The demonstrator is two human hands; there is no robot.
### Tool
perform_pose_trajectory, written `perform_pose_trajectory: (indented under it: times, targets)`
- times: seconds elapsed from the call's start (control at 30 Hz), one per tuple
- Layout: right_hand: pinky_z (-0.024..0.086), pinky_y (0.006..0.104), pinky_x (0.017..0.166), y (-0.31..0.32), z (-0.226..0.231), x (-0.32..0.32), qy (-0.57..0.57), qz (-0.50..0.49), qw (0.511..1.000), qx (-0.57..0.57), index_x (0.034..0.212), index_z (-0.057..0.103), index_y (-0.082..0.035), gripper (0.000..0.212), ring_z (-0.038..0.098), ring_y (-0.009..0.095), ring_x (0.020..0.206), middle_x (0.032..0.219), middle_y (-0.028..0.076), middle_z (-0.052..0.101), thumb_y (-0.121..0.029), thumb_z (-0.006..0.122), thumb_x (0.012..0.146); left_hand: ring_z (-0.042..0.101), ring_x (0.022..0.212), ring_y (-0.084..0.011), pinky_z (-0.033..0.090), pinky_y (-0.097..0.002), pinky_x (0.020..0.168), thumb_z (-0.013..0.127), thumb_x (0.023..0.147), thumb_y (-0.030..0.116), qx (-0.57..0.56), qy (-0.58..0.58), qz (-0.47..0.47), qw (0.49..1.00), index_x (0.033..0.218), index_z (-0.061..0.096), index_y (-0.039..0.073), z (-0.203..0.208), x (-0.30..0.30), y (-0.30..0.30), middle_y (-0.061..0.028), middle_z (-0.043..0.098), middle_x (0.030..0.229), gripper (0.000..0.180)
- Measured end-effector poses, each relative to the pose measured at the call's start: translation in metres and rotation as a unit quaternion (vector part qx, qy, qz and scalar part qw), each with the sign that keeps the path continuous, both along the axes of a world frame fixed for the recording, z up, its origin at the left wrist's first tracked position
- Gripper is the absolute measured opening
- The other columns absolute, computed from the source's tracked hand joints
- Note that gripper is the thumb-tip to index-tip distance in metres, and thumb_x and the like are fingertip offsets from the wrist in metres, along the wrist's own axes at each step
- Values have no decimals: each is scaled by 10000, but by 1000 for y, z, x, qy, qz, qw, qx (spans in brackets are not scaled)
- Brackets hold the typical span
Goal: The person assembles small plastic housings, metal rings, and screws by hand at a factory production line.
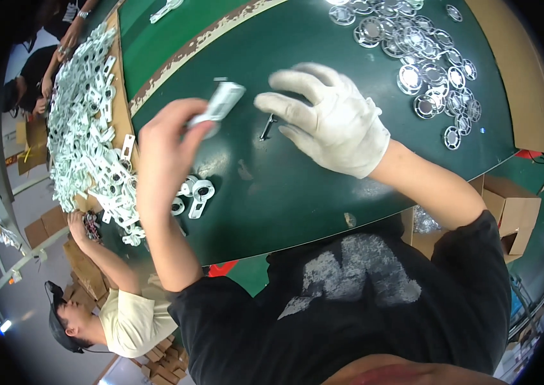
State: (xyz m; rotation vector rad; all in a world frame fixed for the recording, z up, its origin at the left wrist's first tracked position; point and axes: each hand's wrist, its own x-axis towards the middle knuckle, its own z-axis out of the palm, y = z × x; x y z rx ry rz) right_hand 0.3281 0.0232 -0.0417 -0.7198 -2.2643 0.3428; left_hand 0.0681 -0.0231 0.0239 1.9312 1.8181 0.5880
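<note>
My left hand (168, 138), bare, pinches a pale white-green plastic part (226, 101) above the table; the part is smeared by motion. My right hand (336, 119) wears a white glove. Its fingers are spread, with nothing visible between them. A short dark pin-like piece (268, 127) is on the green tabletop (285, 199), just below the gloved fingertips. Several loose white ring-ended parts (201, 190) lie beside my left forearm. At the far right sits a scattered group of shiny silver round pieces (434, 74).
A large heap of white plastic parts (83, 119) covers the left side. Cardboard (516, 70) stands along the right edge, and an open carton (519, 215) is below it. A person in a cap (127, 321) works at lower left; other people's arms (51, 70) reach in at upper left.
</note>
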Motion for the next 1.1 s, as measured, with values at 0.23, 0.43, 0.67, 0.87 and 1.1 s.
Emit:
perform_pose_trajectory:
  times: [0.23, 0.43, 0.67, 0.87, 1.1]
  targets:
    - [546, 444, 773, 19, -5, 10, -32, -153, 986, -55, 1171, 657, -76, 298, 679, 316, 884, 918, 107, 695, -180, 677, 893, 648, 737, -66, 508, -247, 682, 701, 934, 136, 7, -200, -118, 973, 991, 734, 19, -9, 71, 97, -36, 700, 773, 135]
    - [576, 472, 748, 19, 9, 9, -87, -152, 977, -123, 1016, 658, -62, 160, 702, 348, 825, 876, 149, 700, -196, 625, 936, 707, 1020, -302, 555, -378, 923, 735, 887, 132, 313, 111, -96, 938, 1295, 633, -1, -67, 51, 202, -198, 691, 1172, 441]
    - [578, 488, 761, 15, 8, 13, -94, -136, 969, -182, 1009, 668, -72, 173, 716, 367, 841, 844, 168, 713, -212, 608, 928, 707, 921, -208, 565, -314, 831, 774, 888, 142, 189, 49, -128, 972, 1145, 711, -4, -71, 66, 194, -88, 742, 1036, 303]
    - [568, 513, 794, 15, 20, 12, -185, -141, 919, -320, 1058, 678, -61, 244, 725, 395, 880, 897, 194, 737, -185, 578, 874, 714, 1040, -241, 554, -334, 947, 776, 778, -35, 176, -154, -119, 965, 1199, 704, 58, -35, 62, 94, -100, 731, 1173, 437]
    - [579, 481, 743, -1, 13, 10, -102, -63, 955, -272, 1052, 719, -111, 314, 728, 368, 829, 828, 170, 732, -390, 644, 930, 697, 1068, -288, 547, -355, 933, 700, 795, -103, 155, -128, -126, 971, 1095, 721, 0, -29, 67, 5, -141, 720, 1120, 318]
